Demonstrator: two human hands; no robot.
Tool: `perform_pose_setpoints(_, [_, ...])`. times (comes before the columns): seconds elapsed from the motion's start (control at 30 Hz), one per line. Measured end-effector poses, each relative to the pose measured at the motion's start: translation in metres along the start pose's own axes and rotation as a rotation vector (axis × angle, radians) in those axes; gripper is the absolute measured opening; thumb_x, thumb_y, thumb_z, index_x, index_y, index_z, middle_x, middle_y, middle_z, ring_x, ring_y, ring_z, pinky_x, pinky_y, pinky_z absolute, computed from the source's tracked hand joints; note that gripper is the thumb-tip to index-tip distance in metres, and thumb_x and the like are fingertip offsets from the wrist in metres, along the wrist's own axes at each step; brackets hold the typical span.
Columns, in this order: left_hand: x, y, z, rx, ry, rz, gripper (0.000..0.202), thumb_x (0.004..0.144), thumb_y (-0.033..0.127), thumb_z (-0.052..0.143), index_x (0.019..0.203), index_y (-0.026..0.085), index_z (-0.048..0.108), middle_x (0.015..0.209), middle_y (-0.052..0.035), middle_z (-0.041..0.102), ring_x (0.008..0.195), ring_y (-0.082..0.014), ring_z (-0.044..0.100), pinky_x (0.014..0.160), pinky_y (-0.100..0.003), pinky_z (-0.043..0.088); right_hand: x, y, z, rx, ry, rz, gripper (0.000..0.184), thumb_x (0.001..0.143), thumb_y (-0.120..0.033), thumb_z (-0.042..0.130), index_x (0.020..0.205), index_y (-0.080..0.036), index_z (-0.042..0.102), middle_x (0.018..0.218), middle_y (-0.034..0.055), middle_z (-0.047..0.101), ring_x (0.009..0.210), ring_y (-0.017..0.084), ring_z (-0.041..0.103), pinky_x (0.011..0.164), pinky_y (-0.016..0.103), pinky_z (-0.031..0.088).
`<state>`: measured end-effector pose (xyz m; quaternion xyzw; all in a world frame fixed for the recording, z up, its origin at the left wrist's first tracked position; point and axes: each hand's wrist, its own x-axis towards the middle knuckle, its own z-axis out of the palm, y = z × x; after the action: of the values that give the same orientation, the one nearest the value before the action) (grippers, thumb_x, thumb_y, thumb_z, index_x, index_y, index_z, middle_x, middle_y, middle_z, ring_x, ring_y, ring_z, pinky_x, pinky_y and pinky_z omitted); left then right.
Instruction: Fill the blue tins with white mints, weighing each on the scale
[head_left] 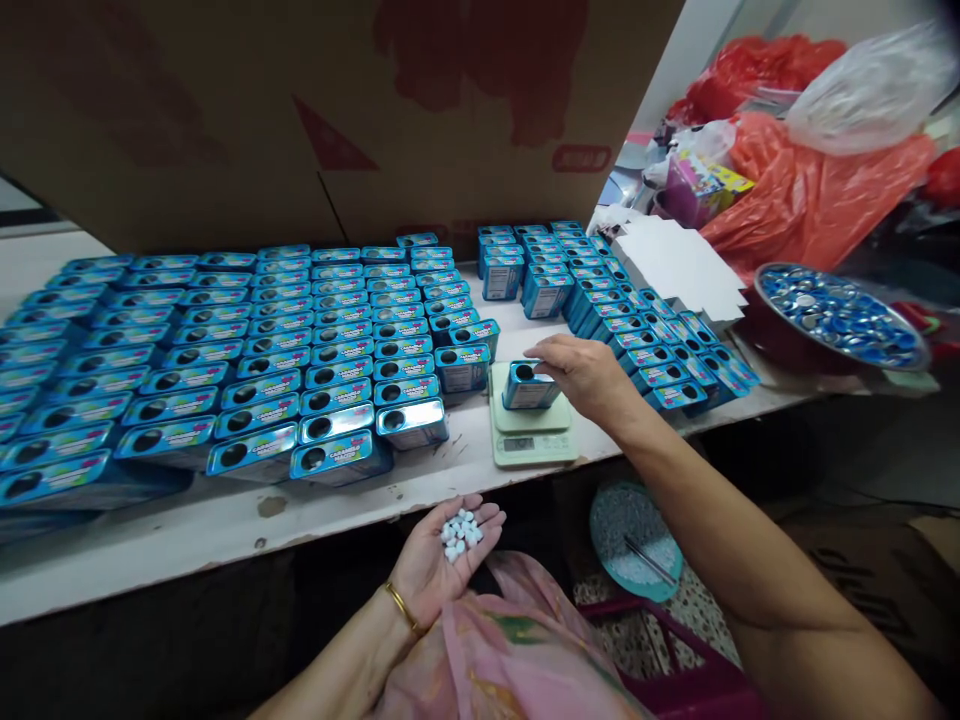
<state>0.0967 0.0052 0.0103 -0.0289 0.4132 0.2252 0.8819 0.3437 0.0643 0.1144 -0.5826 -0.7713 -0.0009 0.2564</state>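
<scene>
Resting on my left hand (431, 568): a small heap of white pellets (461, 535); I have the palm turned up, fingers nearly straight and slightly cupped beneath them.
My right hand (589, 378): bent over the top of the tin on the scale (529, 392), fingertips by its round hole; from here I can't make out whether they pinch a pellet or touch the metal.
Tin: upright on the pan of the pale green digital scale (559, 448), its display too blurred for me to read.
Left tins: blue ones marked "CARAMELO" (274, 415) stand in close rows on the white table (459, 470), round holes facing up.
Right tins: a second group of blue tins (645, 355), beyond my right hand.
Behind: a large cardboard box (225, 130).
Far right: a wide basin (787, 345) heaped with blue and silver caps (840, 315), near a red plastic bag (825, 190).
Below the table: a turquoise basin (656, 592) of whitish pieces, a metal utensil (649, 560) lying in it.
</scene>
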Motion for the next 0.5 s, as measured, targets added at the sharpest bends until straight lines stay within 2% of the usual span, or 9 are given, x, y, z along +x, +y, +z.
perform_pose_setpoints(0.1, [0.001,-0.002,0.001,0.005,-0.010,-0.005,0.017,0.072,0.018,0.055,0.085,0.008,0.058,0.094,-0.0159,0.062,0.106,-0.0295,0.048,0.081,-0.035,0.048,-0.004,0.000,-0.006,0.084,0.045,0.041,0.012,0.077,-0.017,0.054,0.085,-0.020,0.062,0.082,0.0021,0.061,0.077,0.014,0.056,0.071,0.024,0.042])
perform_pose_setpoints(0.2, [0.003,-0.004,0.003,0.013,-0.010,-0.018,0.016,0.072,0.018,0.055,0.084,0.008,0.058,0.093,-0.0158,0.063,0.106,-0.0294,0.048,0.080,-0.035,0.049,-0.002,-0.001,-0.003,0.128,0.037,0.047,0.010,0.076,-0.016,0.055,0.081,-0.020,0.062,0.078,0.0007,0.061,0.076,0.014,0.056,0.071,0.024,0.042])
perform_pose_setpoints(0.33, [0.003,-0.004,0.003,0.018,-0.003,-0.016,0.018,0.071,0.018,0.056,0.085,0.007,0.058,0.093,-0.0163,0.063,0.106,-0.0299,0.047,0.081,-0.035,0.048,0.001,0.002,0.003,0.155,0.061,0.060,0.013,0.075,-0.015,0.055,0.085,-0.020,0.062,0.083,0.0015,0.062,0.080,0.014,0.057,0.074,0.025,0.042])
perform_pose_setpoints(0.5, [0.002,-0.001,0.002,0.009,0.009,-0.002,0.018,0.071,0.018,0.057,0.086,0.008,0.058,0.094,-0.0161,0.062,0.106,-0.0296,0.048,0.081,-0.035,0.048,-0.013,0.013,-0.006,0.260,0.173,0.145,0.015,0.076,-0.016,0.053,0.087,-0.020,0.062,0.083,0.0011,0.063,0.079,0.014,0.058,0.073,0.026,0.045])
